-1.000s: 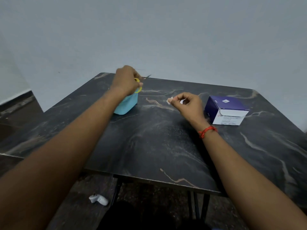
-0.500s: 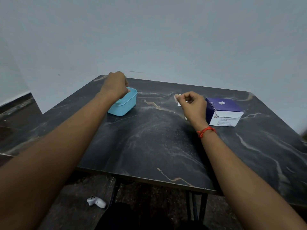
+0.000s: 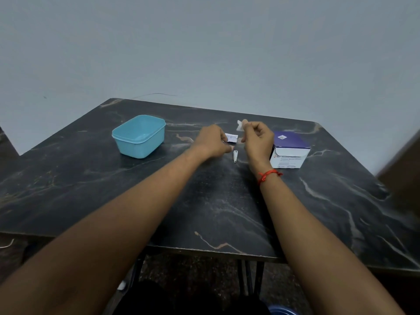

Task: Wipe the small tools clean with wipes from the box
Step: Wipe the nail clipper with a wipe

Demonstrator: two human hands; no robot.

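Observation:
My right hand (image 3: 259, 138) pinches a small white wipe (image 3: 239, 125) above the middle of the dark marble table (image 3: 204, 212). My left hand (image 3: 211, 142) is close beside it, fingers curled, and appears to pinch a small white wipe packet (image 3: 232, 138) between the two hands. A small metal tool (image 3: 235, 155) lies flat on the table just below the hands, untouched. The purple and white wipe box (image 3: 291, 148) stands to the right of my right hand. A light blue plastic container (image 3: 139, 135) sits open at the left; its contents are hidden.
A grey wall rises behind the table's far edge. The table's front edge (image 3: 204, 248) runs below my forearms, with metal legs and dark floor under it. A brown object (image 3: 402, 173) juts in at the right edge.
My left hand left the blue container and came right to meet my right hand at the packet. The scissors it held a second ago are out of sight. My right hand raised the wipe slightly.

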